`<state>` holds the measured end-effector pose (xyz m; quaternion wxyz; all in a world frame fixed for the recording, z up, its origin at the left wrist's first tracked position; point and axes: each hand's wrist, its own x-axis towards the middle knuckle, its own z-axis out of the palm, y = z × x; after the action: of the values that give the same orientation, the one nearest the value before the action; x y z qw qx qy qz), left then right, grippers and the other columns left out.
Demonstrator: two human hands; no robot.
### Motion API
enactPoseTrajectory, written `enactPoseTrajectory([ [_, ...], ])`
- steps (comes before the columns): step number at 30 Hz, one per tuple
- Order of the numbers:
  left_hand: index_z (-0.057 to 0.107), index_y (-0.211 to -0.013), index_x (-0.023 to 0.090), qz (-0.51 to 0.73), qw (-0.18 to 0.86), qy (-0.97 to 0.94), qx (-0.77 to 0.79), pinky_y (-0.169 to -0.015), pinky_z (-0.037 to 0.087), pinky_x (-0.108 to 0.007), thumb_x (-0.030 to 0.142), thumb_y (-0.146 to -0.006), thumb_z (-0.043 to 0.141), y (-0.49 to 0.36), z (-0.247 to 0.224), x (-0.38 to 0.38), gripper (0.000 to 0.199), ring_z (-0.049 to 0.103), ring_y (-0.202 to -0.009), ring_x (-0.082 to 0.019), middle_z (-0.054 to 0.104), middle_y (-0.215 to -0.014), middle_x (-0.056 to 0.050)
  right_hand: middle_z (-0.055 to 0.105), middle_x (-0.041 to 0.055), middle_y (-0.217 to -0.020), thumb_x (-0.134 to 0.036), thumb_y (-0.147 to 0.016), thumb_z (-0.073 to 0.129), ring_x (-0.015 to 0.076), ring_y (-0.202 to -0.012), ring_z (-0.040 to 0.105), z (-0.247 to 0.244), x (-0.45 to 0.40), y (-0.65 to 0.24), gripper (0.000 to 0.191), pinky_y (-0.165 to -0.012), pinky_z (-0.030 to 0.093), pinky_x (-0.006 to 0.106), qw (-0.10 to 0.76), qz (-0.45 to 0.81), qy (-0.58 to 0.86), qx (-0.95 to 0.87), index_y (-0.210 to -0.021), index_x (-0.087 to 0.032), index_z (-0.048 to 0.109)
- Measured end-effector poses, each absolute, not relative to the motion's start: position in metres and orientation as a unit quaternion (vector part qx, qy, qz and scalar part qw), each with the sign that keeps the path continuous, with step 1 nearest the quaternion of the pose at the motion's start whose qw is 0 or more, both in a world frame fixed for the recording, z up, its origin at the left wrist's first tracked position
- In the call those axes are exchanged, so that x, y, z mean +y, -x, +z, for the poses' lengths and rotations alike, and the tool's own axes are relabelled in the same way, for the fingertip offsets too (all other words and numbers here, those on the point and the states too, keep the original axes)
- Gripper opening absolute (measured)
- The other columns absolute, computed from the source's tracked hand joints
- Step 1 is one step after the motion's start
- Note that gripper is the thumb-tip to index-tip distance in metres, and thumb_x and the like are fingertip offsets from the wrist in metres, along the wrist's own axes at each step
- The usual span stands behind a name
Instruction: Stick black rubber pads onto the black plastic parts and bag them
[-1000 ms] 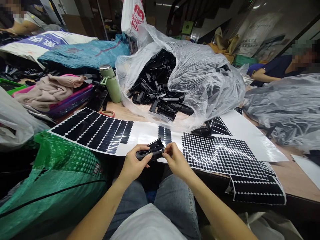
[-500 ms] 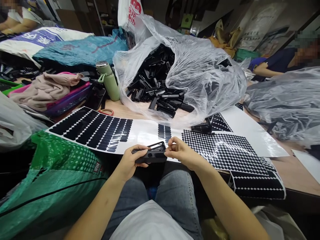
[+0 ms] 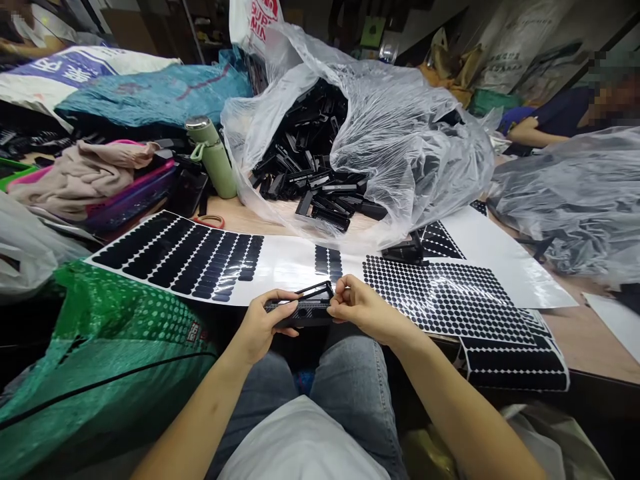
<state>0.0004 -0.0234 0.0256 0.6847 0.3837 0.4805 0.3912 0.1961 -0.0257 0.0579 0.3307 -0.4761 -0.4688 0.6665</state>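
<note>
Black casing (image 3: 313, 316) at the near side of the worktop (image 3: 597, 341), left end clasped in your left hand (image 3: 263, 327); your right hand (image 3: 357, 308), fingers curled, meets its right end, grip unclear, seemingly adjusting it. Next calls for steady left support, probably.

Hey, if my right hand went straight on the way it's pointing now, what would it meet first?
Most likely the right-hand end of the black part held in your left hand. Your right hand is right at that end, though I can't tell whether it touches.
</note>
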Motion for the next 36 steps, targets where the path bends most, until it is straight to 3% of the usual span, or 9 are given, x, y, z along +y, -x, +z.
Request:
enactPoseTrajectory([
  [36,0.061,-0.087,0.012,0.438,0.657,-0.387,0.476,-0.047,0.055,-0.025,0.029,-0.064,0.069,-0.005,0.024,-0.031,0.030,0.062,-0.072,-0.018,0.059,-0.104,-0.009,0.052,-0.0033,-0.069,-0.026,-0.076,0.049,0.0125,-0.058,0.047,0.059,-0.049,-0.181,0.015,-0.057,0.037,0.027,0.314,0.389,0.617,-0.608,-0.083,-0.023,0.036],
])
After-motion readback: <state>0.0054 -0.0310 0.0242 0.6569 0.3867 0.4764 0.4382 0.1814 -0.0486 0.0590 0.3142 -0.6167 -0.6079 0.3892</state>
